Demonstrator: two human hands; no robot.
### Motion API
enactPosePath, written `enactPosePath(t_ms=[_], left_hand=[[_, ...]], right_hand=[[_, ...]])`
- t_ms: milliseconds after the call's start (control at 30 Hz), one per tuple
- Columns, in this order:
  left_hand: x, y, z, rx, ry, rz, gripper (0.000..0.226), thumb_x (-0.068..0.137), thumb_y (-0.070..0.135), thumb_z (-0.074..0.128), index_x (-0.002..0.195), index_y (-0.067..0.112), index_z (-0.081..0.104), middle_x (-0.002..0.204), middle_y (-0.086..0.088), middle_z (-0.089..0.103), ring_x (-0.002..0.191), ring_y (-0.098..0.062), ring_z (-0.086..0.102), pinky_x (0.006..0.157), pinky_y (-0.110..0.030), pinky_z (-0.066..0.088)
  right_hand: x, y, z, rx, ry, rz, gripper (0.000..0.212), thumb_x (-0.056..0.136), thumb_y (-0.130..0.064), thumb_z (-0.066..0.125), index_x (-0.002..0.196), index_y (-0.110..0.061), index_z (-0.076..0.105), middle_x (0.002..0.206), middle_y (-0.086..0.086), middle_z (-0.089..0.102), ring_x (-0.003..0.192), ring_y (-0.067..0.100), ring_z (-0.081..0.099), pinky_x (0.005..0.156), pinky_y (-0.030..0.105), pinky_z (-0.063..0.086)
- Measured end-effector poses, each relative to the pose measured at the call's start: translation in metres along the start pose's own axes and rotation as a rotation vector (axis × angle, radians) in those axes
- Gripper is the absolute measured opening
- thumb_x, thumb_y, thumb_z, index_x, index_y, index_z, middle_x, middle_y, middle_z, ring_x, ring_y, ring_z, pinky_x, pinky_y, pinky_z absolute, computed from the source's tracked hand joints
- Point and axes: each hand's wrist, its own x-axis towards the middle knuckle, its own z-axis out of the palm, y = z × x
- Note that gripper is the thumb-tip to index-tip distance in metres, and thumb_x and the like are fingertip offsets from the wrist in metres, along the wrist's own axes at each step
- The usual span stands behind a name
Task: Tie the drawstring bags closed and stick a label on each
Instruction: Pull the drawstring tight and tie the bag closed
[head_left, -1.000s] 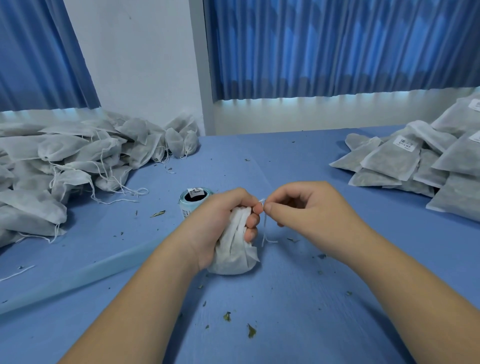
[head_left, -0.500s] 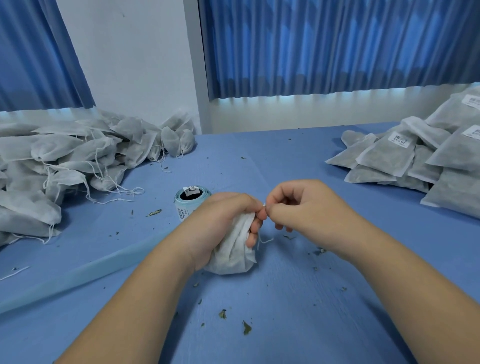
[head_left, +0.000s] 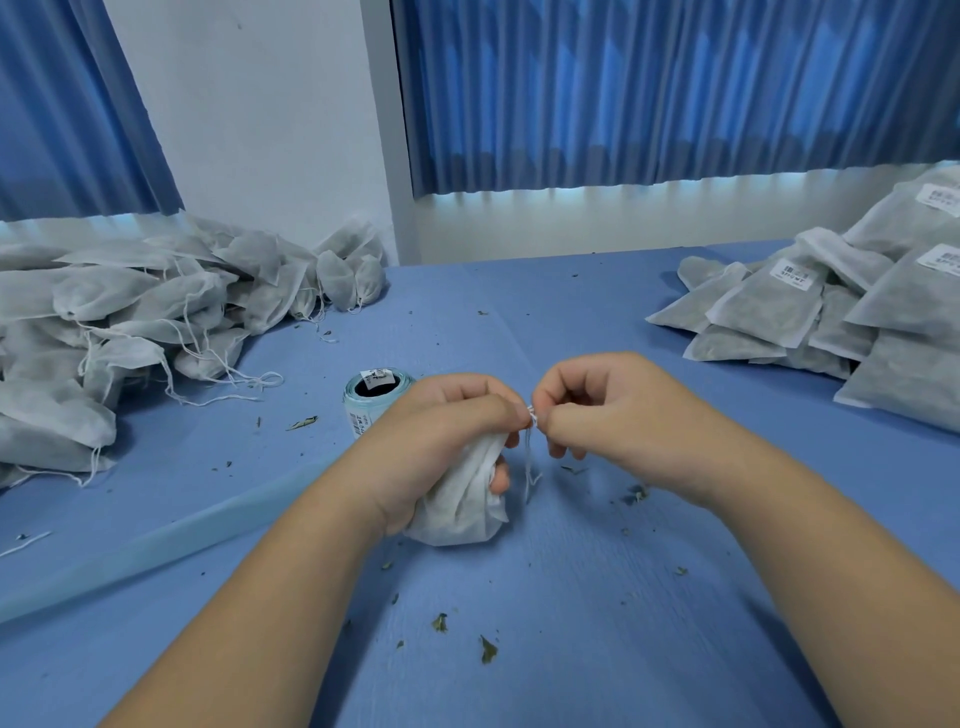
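On the blue table (head_left: 571, 597), near its middle, a white bag (head_left: 457, 512) is gripped by the left hand (head_left: 441, 441), whose fingers are curled round the gathered neck. The string (head_left: 529, 467) is pinched at the neck by the right hand (head_left: 623, 415) between thumb and forefinger, with the other fingers curled under. A label roll (head_left: 363, 405) is seen just behind the left hand. Untied bags (head_left: 130, 322) are heaped at far left, labelled bags (head_left: 779, 312) at far right. Leaf crumbs (head_left: 487, 649) are scattered about.

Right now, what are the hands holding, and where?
The left hand grips the white bag round its gathered neck; the right hand pinches its drawstring at the top.
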Motion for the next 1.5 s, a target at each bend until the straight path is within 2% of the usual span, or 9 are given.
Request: enactPosePath(t_ms=[233,433,567,800,1000,1167,1300,1400,1500], left_hand=[[0.0,-0.001,0.001,0.032,0.076,0.021,0.011,0.081,0.007,0.071,0.071,0.011,0.07,0.072,-0.011,0.051,0.043,-0.019,0.051,0.046,-0.021,0.045],[0.002,-0.001,-0.003,-0.01,0.145,-0.005,0.013,0.085,0.009,0.068,0.072,0.011,0.068,0.065,-0.001,0.057,0.045,-0.02,0.053,0.047,-0.021,0.044],[0.001,-0.001,0.0,-0.001,0.131,-0.01,0.009,0.078,0.013,0.072,0.071,0.011,0.067,0.066,-0.004,0.055,0.046,-0.02,0.054,0.048,-0.023,0.044],[0.001,0.0,0.002,0.006,0.164,0.008,0.012,0.087,0.01,0.066,0.075,0.008,0.065,0.066,-0.005,0.054,0.048,-0.021,0.054,0.048,-0.024,0.045],[0.0,-0.001,0.006,0.036,0.224,0.038,0.014,0.087,0.01,0.067,0.073,0.009,0.064,0.063,-0.001,0.057,0.047,-0.02,0.055,0.047,-0.023,0.045],[-0.001,-0.002,0.013,0.151,0.326,0.079,0.018,0.088,0.011,0.068,0.07,0.012,0.065,0.058,0.002,0.057,0.046,-0.02,0.059,0.046,-0.022,0.045],[-0.001,-0.005,0.02,0.342,0.451,0.149,0.017,0.086,0.015,0.069,0.069,0.016,0.067,0.053,0.011,0.059,0.045,-0.013,0.064,0.042,-0.014,0.042],[-0.002,-0.005,0.025,0.45,0.504,0.211,0.021,0.085,0.017,0.07,0.064,0.022,0.067,0.052,0.015,0.061,0.044,-0.007,0.063,0.044,-0.01,0.041],[-0.003,-0.004,0.025,0.467,0.517,0.22,0.024,0.084,0.017,0.071,0.062,0.025,0.069,0.053,0.017,0.061,0.045,-0.009,0.064,0.046,-0.011,0.043]], right_hand=[[0.001,0.002,-0.002,-0.019,0.021,-0.002,0.015,0.079,-0.011,0.06,0.067,-0.02,0.065,0.059,-0.006,0.061,0.06,0.01,0.052,0.061,0.031,0.042],[0.003,0.002,-0.002,0.07,0.09,-0.065,0.012,0.081,-0.005,0.063,0.075,-0.015,0.061,0.064,-0.004,0.062,0.061,0.01,0.065,0.06,0.025,0.046],[0.003,0.002,0.002,0.133,0.101,-0.108,0.012,0.081,-0.006,0.07,0.079,-0.012,0.061,0.066,-0.004,0.065,0.061,0.013,0.067,0.055,0.018,0.046],[0.006,0.005,0.006,0.077,0.162,-0.091,0.013,0.081,-0.004,0.07,0.077,-0.017,0.067,0.07,0.001,0.07,0.064,0.013,0.068,0.061,0.031,0.048],[0.006,0.006,0.011,0.016,0.242,-0.107,0.019,0.08,-0.007,0.069,0.074,-0.024,0.072,0.074,0.002,0.071,0.075,0.031,0.067,0.066,0.043,0.054],[0.007,0.006,0.011,-0.035,0.296,-0.08,0.02,0.077,-0.009,0.067,0.07,-0.028,0.073,0.068,0.0,0.069,0.063,0.018,0.064,0.058,0.036,0.051],[0.006,0.004,0.009,-0.013,0.273,0.003,0.016,0.075,-0.01,0.066,0.069,-0.024,0.074,0.063,0.001,0.069,0.06,0.017,0.059,0.062,0.046,0.055],[0.005,0.005,0.006,0.01,0.236,0.054,0.011,0.074,-0.016,0.067,0.07,-0.023,0.074,0.063,-0.001,0.07,0.06,0.016,0.061,0.063,0.041,0.055],[0.004,0.006,0.003,0.055,0.186,0.075,0.008,0.075,-0.017,0.068,0.07,-0.017,0.074,0.065,0.001,0.071,0.06,0.008,0.064,0.061,0.028,0.054]])
